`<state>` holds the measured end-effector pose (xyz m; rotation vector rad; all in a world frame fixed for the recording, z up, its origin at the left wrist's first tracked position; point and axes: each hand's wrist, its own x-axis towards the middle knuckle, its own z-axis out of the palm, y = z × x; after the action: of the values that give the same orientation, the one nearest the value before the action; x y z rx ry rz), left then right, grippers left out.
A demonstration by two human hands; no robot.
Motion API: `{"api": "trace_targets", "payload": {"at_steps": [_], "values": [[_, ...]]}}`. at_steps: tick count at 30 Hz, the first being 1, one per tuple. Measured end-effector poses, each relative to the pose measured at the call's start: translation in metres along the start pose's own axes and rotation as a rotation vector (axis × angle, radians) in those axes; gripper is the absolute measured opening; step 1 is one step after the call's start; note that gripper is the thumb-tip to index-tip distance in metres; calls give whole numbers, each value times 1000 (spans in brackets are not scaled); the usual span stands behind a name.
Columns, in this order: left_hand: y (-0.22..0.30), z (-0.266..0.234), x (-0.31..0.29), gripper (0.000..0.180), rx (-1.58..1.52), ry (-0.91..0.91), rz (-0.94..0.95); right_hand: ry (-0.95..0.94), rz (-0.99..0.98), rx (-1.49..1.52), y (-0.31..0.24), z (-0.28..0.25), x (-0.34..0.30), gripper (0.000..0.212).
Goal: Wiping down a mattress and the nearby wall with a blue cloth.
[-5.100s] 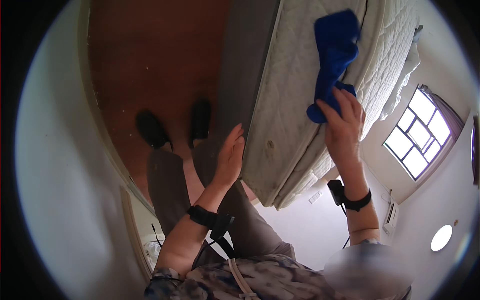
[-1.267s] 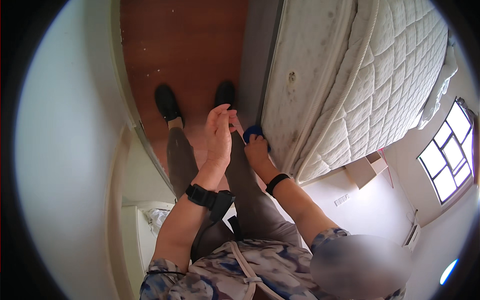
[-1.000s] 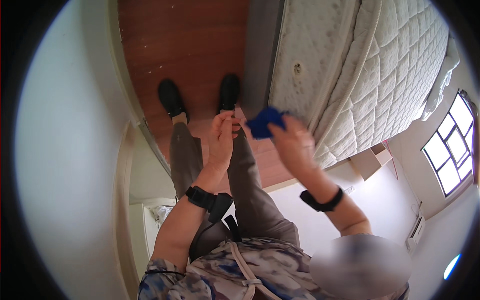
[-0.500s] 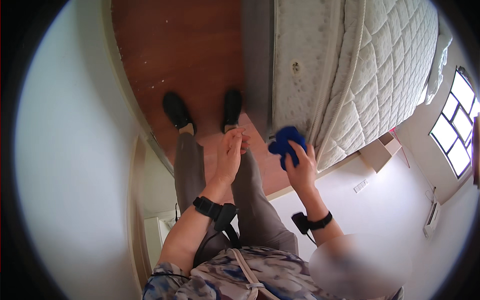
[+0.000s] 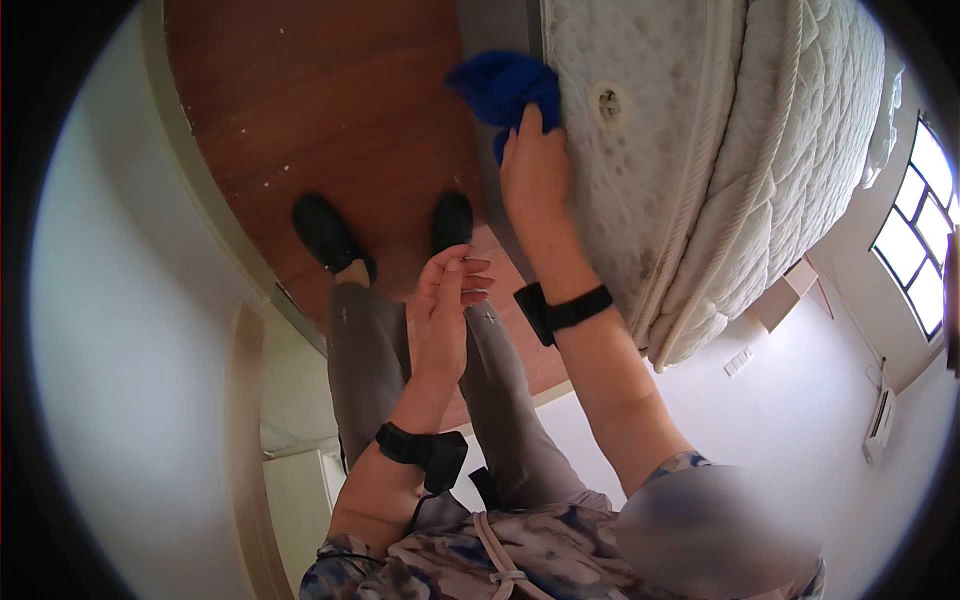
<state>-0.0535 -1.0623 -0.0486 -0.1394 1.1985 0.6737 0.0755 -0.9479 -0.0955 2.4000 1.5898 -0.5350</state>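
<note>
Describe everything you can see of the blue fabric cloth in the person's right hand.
The deep-blue, soft-looking fabric cloth is bunched and creased, one loose end spreading leftward and a smaller fold hanging lower. The bare right hand grips its right-hand part. It appears over the flat grey bed-base panel, beside the speckled off-white fabric bed side, its left end seen against the reddish-brown floor. Whether it presses on the panel is unclear.

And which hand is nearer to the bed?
The right hand. Gripping the blue cloth, it is at the side of the bed. The left hand is farther off to the left, over the legs, apart from the bed.
</note>
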Motion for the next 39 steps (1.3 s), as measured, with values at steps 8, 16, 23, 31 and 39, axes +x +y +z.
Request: {"api": "trace_targets", "payload": {"at_steps": [8,16,23,31,39], "values": [[-13,-4,3,32,102,88,-59,-189,146,-28,58,42,-100,38],[-19,12,1,34,65,5,-68,-333,283,5,144,73,-218,29],[-30,15,2,35,113,-40,-94,-434,313,107,136,49,-225,26],[-17,21,4,32,100,96,13,-301,-43,366,81,-2,-170,36],[2,23,4,28,-70,116,106,201,-294,303,21,-32,-47,32]]}}
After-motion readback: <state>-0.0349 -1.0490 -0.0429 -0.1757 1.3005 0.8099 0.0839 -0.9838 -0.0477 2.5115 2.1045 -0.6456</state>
